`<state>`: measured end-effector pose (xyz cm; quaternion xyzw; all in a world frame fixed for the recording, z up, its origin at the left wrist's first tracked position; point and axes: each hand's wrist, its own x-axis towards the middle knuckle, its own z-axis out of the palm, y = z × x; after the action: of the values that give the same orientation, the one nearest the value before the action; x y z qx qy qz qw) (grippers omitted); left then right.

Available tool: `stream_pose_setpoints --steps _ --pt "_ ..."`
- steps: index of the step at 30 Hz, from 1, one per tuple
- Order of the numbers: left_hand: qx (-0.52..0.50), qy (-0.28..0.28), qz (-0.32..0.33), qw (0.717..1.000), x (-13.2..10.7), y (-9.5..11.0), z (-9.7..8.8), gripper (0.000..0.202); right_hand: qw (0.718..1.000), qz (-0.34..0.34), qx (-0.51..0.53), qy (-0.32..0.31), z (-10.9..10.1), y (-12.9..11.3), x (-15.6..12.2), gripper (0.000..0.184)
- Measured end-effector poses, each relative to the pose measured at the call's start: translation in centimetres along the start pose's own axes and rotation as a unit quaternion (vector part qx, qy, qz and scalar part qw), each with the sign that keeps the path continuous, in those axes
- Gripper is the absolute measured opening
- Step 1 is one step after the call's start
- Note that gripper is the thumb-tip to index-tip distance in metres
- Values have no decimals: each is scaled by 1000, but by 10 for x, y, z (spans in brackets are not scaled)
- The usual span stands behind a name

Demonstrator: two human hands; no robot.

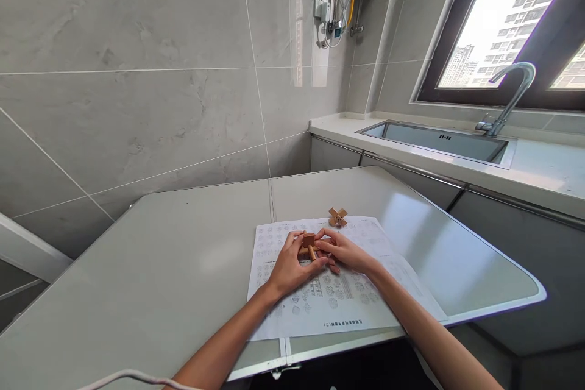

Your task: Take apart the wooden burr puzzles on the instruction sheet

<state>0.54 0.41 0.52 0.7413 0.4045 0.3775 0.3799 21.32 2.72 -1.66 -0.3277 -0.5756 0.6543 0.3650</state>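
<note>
My left hand (290, 267) curls around the left side of a small brown wooden interlocking puzzle (309, 240), its fingers on the block and its thumb reaching across below. From the other side my right hand (342, 250) grips the same puzzle with bent fingers. A light round peg or stick points toward me from the block. Fingers partly cover the pieces, so their exact fit is hidden. Just beyond my right hand, a cross-shaped wooden piece (338, 217) stands at the far edge of the printed sheet (365, 311), which lies beneath both hands and shows many small diagrams.
The sheet lies on a pale folding table (192, 262) with a seam across it. Behind and right are a counter with a sink (434, 140) and a faucet (514, 97). A tiled wall (137, 122) borders the table's far side. A cable (132, 373) crosses near my left forearm.
</note>
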Motion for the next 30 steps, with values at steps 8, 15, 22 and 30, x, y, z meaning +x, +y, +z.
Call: stream_pose_setpoints --steps 8,15,22,30 --pt "29 2 9 1000 0 1 -2 60 999 -34 12 10 2 3 3 38" --pt "26 8 29 999 2 -4 -3 58 998 -34 44 21 1 4 4 39" --pt "29 45 22 998 2 3 -6 80 997 -50 54 16 5 -4 1 40" --pt "6 45 -6 999 4 3 -7 78 997 -39 65 -4 -1 1 0 38"
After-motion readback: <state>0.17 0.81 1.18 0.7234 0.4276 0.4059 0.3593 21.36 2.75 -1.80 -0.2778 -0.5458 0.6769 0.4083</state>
